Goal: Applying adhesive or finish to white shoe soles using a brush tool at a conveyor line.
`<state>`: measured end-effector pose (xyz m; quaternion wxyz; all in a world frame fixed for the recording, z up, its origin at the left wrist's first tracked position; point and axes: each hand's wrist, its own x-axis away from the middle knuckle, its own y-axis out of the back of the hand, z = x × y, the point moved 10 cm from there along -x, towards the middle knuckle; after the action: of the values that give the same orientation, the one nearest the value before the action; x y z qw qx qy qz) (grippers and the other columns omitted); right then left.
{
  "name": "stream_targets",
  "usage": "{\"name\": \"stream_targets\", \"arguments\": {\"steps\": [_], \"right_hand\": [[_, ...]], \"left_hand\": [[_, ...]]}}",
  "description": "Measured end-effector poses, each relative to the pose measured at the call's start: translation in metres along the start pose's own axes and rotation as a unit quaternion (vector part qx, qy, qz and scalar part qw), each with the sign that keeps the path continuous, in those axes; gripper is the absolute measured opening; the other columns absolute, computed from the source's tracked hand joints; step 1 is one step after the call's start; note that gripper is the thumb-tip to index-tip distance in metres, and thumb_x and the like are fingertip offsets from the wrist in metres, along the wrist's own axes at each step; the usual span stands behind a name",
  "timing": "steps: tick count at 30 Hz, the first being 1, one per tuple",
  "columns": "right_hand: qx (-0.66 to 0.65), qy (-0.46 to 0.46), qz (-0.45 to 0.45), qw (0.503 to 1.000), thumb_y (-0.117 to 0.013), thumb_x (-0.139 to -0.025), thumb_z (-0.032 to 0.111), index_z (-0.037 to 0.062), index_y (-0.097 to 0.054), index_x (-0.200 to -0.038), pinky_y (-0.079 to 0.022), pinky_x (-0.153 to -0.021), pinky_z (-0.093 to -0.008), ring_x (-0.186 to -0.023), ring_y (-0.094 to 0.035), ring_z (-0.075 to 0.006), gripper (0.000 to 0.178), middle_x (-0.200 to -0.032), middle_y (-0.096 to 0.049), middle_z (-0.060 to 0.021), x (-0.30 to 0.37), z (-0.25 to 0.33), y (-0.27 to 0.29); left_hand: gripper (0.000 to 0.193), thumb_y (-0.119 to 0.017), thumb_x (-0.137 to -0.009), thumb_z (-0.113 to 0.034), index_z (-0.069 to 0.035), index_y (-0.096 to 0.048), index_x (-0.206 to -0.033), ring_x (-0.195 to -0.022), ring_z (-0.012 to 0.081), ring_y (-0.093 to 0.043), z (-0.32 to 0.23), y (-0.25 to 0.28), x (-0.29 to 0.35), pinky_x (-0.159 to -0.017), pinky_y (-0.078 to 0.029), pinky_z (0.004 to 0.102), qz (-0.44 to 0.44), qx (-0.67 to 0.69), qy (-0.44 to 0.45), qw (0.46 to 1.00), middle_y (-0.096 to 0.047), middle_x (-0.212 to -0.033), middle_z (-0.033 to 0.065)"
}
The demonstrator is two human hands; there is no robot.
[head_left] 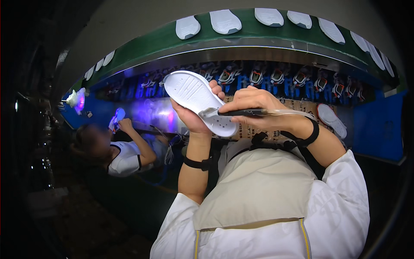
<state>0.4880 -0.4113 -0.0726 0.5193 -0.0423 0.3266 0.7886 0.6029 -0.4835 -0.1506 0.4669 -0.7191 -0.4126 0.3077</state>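
Observation:
A white shoe sole lies tilted in my left hand, its grooved and holed inner face turned up. The fingers of that hand wrap round the sole's right edge, and the thumb side supports its left edge. My right hand grips a black-handled brush like a pen. A clear tube runs from the handle's back end along my wrist. The brush's tip rests against the sole near its narrower end. Another white sole lies on the bench to the right of my right hand.
Beyond my hands, several shoe uppers stand in a row on a lower line. Above it runs a green belt carrying several white soles. Printed brown paper covers part of the bench. To the left sits a co-worker near a purple-lit lamp.

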Motion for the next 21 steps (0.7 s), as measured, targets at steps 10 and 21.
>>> {"name": "stream_targets", "arguments": {"steps": [10,21], "right_hand": [[-0.020,0.072,0.086,0.994,-0.079,-0.087,0.016,0.0117,-0.075,-0.121,-0.042,-0.081,-0.0375,-0.084,-0.060,-0.0221,0.034,-0.088,-0.066,-0.0040,0.001,0.021,0.000],[0.048,0.072,0.171,0.982,-0.079,-0.084,0.013,0.0104,-0.074,-0.116,-0.046,-0.088,-0.0413,-0.102,-0.066,-0.0280,0.032,-0.108,-0.071,-0.0085,0.000,0.025,0.000]], "left_hand": [[0.089,-0.038,-0.088,-0.085,-0.004,-0.057,-0.121,-0.084,0.0231,-0.044,-0.023,-0.042,-0.019,-0.074,-0.043,0.0362,0.053,-0.080,0.009,0.995,-0.047,-0.103,0.0149],[0.075,-0.021,-0.108,-0.057,0.004,-0.058,-0.132,-0.091,0.0308,-0.074,0.007,-0.050,-0.050,-0.080,-0.063,0.0431,0.127,-0.449,0.159,0.870,-0.071,-0.109,0.0243]]}}
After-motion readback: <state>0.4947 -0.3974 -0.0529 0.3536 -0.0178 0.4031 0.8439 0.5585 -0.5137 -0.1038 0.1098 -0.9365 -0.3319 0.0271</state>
